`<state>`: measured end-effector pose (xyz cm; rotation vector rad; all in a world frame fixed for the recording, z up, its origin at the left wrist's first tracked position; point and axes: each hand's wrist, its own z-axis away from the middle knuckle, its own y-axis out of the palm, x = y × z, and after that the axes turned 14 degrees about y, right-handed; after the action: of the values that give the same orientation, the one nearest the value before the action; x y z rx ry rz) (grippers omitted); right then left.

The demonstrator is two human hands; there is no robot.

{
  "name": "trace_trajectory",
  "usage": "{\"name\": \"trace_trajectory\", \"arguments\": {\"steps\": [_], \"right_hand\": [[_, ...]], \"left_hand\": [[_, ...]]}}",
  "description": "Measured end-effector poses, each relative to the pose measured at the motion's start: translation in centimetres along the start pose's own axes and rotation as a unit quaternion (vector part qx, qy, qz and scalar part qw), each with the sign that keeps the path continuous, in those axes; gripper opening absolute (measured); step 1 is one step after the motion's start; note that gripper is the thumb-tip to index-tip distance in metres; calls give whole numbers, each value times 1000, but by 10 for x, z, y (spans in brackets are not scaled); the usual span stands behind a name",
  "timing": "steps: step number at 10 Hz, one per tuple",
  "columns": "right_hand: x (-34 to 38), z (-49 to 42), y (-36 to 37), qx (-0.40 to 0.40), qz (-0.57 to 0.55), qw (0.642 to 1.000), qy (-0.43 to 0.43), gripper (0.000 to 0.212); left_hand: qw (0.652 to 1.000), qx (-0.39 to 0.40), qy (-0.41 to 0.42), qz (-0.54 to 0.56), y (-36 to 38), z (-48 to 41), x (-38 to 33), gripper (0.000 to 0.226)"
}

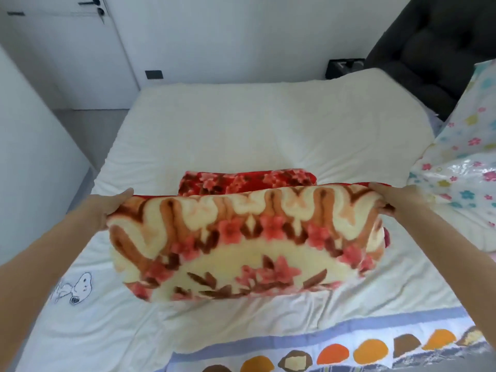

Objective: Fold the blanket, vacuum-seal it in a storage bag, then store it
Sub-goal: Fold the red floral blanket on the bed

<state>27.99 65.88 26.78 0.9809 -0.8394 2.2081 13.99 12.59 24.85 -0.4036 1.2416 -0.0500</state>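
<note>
A thick plush blanket (241,242), cream and red with pink flowers, is folded into a bulky bundle on the white bed (241,130). My left hand (114,208) grips its left end, thumb on top. My right hand (386,196) grips its right end. The near fold is raised off the bed between both hands, while a red flowered part lies behind it on the sheet. A clear storage bag with small coloured flowers (461,162) lies at the bed's right side.
A printed sheet border with coloured shapes (349,350) runs along the near edge. A dark padded chair (434,44) stands at the back right, a white door (67,49) at the back left. Grey floor lies left of the bed.
</note>
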Motion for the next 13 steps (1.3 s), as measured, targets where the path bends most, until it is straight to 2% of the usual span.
{"name": "trace_trajectory", "arguments": {"steps": [1,2,3,4,5,6,7,8,10,11,13], "right_hand": [[65,-37,81,-49,37,998,17,31],[58,-41,133,25,142,982,-119,49],[0,-55,184,4,417,820,-393,71],[-35,-97,219,-12,656,666,-354,82],[-34,-140,264,-35,693,636,-338,83],[-18,-171,287,-16,708,609,-357,76],[16,-223,284,-34,674,633,-379,68],[25,-274,289,-55,650,689,-316,66],[2,-327,332,-18,579,756,-304,65],[-17,-350,348,-28,549,775,-313,62],[-15,-382,369,-32,554,775,-304,62]], "left_hand": [[998,36,48,37,57,-91,-24,49],[987,106,87,87,98,-128,-25,30],[956,201,209,-33,137,-158,-4,54],[842,136,315,-416,173,-169,23,81],[715,186,467,-485,225,-154,37,71],[671,214,471,-531,263,-179,57,63],[678,205,441,-552,285,-229,66,58],[681,204,422,-562,309,-273,72,60],[724,165,384,-549,345,-327,83,64],[727,158,390,-543,367,-342,104,63],[719,155,392,-553,393,-366,109,62]]}}
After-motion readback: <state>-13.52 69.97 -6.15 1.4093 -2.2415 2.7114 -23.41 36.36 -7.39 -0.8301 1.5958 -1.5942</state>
